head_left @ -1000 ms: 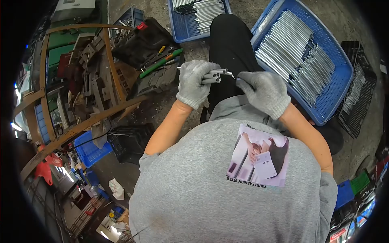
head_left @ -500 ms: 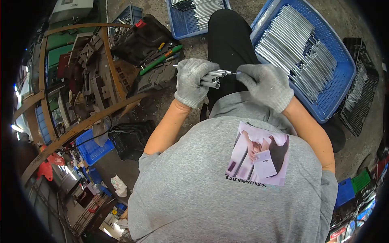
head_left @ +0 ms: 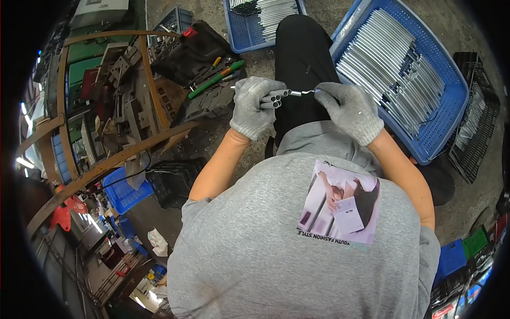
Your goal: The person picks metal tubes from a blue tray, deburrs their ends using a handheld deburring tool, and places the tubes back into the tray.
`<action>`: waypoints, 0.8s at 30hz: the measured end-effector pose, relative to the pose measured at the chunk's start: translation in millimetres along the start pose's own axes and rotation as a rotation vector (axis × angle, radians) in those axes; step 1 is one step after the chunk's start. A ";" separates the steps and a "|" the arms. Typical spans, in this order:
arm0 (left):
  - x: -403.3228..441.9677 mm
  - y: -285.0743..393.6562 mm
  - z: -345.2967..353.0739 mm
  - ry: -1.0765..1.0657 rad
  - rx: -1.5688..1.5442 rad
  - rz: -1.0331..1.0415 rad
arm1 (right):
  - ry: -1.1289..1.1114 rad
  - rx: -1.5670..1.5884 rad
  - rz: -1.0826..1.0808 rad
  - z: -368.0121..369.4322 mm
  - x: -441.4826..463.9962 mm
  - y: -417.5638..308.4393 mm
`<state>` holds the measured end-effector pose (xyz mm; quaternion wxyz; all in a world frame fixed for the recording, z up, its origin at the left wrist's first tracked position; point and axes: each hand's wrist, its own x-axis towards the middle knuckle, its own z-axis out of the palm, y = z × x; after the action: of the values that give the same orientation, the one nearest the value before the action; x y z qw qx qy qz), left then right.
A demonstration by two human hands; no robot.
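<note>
My left hand [head_left: 255,106], in a grey knitted glove, is closed around several short metal tubes [head_left: 272,101] whose open ends point to the right. A slim silver piece [head_left: 296,93] lies in line with the uppermost tube, and its thin, bent end reaches my right hand [head_left: 351,109]. In the same kind of glove, that hand pinches the bent end between thumb and fingers. Whether the slim piece sits inside the tube or only against it, I cannot tell. Both hands are over my dark trouser leg [head_left: 300,53].
To the right, a large blue basket [head_left: 451,101] holds rows of metal tubes [head_left: 377,45]. Another blue basket [head_left: 241,45] with tubes stands ahead. On the left are a black tool case [head_left: 186,58], a green-handled tool [head_left: 215,80] and a rusty metal frame [head_left: 111,165].
My right hand has shifted slightly right, and more of the slim piece with its bent end shows between the hands. The tube bundle in my left hand has turned a little.
</note>
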<state>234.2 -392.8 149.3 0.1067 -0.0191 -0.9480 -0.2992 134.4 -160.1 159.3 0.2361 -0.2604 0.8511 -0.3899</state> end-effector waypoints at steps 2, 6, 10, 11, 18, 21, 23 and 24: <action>-1.4 -1.4 0.1 -0.010 -0.004 -0.037 | 0.049 -0.018 -0.001 -5.2 -1.1 1.8; -5.1 -2.4 0.8 0.000 -0.010 -0.115 | -0.006 -0.040 0.005 -9.6 -4.2 -0.7; -6.9 -3.9 3.1 -0.023 -0.044 -0.122 | 0.004 -0.060 -0.060 -7.0 -6.1 -3.1; -6.7 -3.6 3.0 -0.025 -0.044 -0.121 | 0.011 -0.064 -0.083 -6.3 -6.1 -4.0; -2.8 2.4 0.7 -0.075 -0.046 -0.100 | 0.008 -0.142 -0.146 -5.3 0.0 -4.8; -1.0 6.8 -1.6 -0.070 -0.033 -0.060 | 0.021 -0.153 -0.151 -2.1 0.7 -0.3; -0.9 8.7 -0.9 -0.058 -0.020 -0.025 | -0.066 -0.144 -0.151 2.8 -2.7 2.8; -2.0 9.0 1.0 -0.042 -0.010 -0.013 | -0.065 -0.144 -0.150 1.9 -4.1 1.4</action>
<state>236.9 -384.7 153.1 0.0848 -0.0195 -0.9487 -0.3040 138.3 -157.8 157.9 0.2142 -0.3524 0.8470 -0.3356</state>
